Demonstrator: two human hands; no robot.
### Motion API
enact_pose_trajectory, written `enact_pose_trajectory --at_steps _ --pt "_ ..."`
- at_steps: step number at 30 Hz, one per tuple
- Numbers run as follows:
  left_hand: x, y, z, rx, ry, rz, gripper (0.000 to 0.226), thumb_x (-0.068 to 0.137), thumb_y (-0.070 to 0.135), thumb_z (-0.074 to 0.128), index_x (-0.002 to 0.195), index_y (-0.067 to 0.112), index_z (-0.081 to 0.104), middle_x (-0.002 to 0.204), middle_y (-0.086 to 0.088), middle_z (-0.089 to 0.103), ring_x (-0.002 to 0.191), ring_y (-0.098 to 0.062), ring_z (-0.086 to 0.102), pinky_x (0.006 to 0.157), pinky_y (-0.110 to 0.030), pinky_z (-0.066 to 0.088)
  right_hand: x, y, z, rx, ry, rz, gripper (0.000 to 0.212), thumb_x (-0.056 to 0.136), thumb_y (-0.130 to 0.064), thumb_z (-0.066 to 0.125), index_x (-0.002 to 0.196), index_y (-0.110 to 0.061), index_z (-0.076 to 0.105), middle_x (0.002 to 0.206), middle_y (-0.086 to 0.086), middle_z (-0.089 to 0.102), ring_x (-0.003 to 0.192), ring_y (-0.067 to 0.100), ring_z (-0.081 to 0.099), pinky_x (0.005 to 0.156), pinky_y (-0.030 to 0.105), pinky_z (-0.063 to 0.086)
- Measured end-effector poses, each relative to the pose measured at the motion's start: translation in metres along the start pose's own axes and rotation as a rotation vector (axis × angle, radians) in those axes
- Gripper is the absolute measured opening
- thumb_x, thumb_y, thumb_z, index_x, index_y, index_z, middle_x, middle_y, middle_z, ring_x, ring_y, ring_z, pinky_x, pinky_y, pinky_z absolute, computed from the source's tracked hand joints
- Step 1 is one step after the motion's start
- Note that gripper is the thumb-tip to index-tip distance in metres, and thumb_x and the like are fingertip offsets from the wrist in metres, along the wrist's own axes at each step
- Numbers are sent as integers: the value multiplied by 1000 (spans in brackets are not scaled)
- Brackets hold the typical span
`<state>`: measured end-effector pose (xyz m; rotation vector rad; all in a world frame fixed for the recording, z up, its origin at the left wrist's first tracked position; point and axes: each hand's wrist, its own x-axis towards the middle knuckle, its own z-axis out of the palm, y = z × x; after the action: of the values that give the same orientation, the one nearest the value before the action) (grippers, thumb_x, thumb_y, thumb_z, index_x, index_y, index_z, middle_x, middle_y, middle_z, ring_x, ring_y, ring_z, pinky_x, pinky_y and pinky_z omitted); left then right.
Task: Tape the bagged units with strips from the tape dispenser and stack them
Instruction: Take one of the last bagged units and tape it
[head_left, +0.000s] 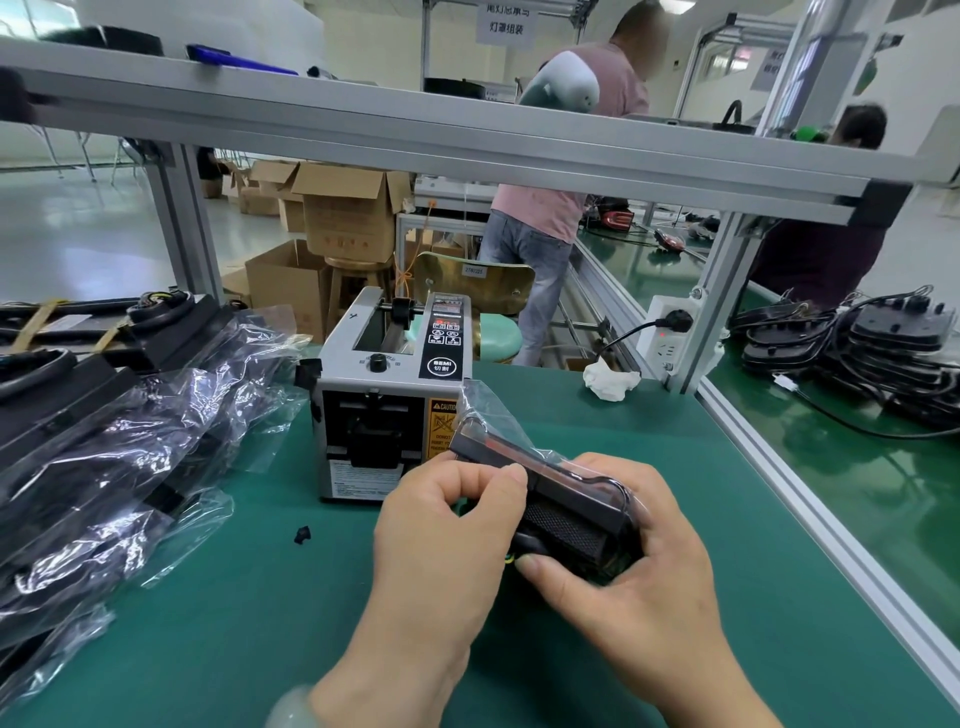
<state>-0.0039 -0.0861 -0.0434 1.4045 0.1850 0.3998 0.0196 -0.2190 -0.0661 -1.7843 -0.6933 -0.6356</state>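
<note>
Both hands, left hand (447, 525) and right hand (623, 551), are gripping one bagged unit (561, 499) near the tape dispenser (384, 405); folding the bag flat first should help the tape hold.

Place: factory floor for sure, some kind of assembly and packing line
Counter: green mat counter (234, 623) boxed in by aluminium frame rails (467, 145), more of the same lined up behind
Gear: electric tape dispenser (389, 395) with a caution sticker, power socket (670, 332) bolted on a frame post
Stock: bagged units (104, 441) piled on the left, black parts with cables (893, 338) heaped on the next counter
Background: open cardboard boxes (343, 218), a hanging sign (505, 23), another person (540, 208) standing at a further line
</note>
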Motion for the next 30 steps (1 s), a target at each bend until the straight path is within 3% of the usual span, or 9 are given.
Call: enact_pose_trajectory --at_steps 5,14,18,21,24,26,28,30 --pt "0 1 1 30 7 8 19 63 37 67 60 19 70 81 -7 71 74 -15 62 79 -35 51 1 -1 0 -12 -3 -4 61 53 -16 84 104 -35 57 105 -16 62 96 8 63 81 10 44" --pt "4 -3 -2 180 5 46 29 56 49 71 64 22 67 83 -7 68 71 -14 60 69 -33 51 1 -4 0 10 1 0 58 51 -12 84 100 -31 59 103 -19 63 93 3 63 77 6 43" --pt "14 -2 -7 83 -11 -66 47 51 39 82 82 9 65 78 -8 69 63 -10 60 56 -21 47 2 -5 -1 32 2 14 58 52 -12 84 100 -33 59 101 -19 64 90 1 63 76 5 43" --pt "22 -4 -11 -53 -54 -163 40 68 19 83 99 3 62 84 -9 67 62 -8 59 52 -19 45 2 -5 0 29 1 24 61 51 -13 84 100 -37 58 101 -19 64 89 1 63 76 5 43" --pt "29 -5 -12 -121 2 -176 26 80 13 72 103 10 60 89 -4 65 75 -13 60 68 -25 45 1 -5 -1 60 4 52 59 51 -12 83 98 -36 59 98 -18 65 86 2 64 75 6 44" --pt "30 -5 -14 -106 36 -123 27 83 13 69 107 19 59 93 1 68 79 -7 65 72 -21 48 2 -4 -3 73 11 60 57 51 -11 83 97 -35 59 97 -19 65 86 0 64 74 5 44" --pt "28 -5 -15 -23 11 -1 36 80 21 74 107 35 55 104 9 65 87 4 64 73 -12 47 2 -5 -4 65 9 64 58 51 -12 83 97 -35 59 98 -19 66 86 -1 64 74 4 43" --pt "26 -4 -16 104 -128 85 54 68 36 80 111 48 50 110 22 62 101 8 58 82 -10 45 1 -4 -5 57 -8 72 58 50 -12 83 97 -35 59 98 -19 66 86 -1 64 73 3 43"
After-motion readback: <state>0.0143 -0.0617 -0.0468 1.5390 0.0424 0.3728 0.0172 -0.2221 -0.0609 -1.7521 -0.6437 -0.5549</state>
